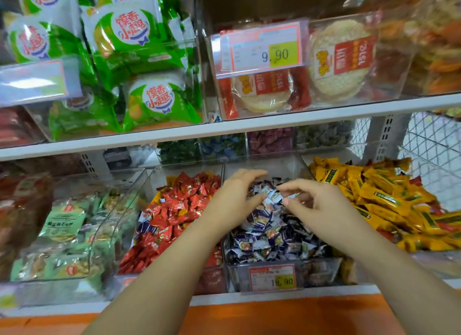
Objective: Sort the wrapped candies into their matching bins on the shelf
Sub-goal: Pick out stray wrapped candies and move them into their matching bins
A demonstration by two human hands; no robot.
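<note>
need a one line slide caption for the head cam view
Right hand pinches a navy-and-white candy over its matching pile, left hand cupped alongside; red candies left, yellow candies right.

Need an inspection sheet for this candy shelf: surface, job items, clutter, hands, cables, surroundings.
Surface: white shelf, clear bins side by side.
Job's things: red candies, blue candies and yellow candies, each filling a bin; blue strays lie among the red.
Clutter: price tag on a bin's front.
Hands: left hand curved over the blue candies, grip unclear; right hand pinches one blue candy.
Cables: nothing seen.
Surroundings: green packs and rice cakes on the upper shelf; wire mesh at right.
</note>
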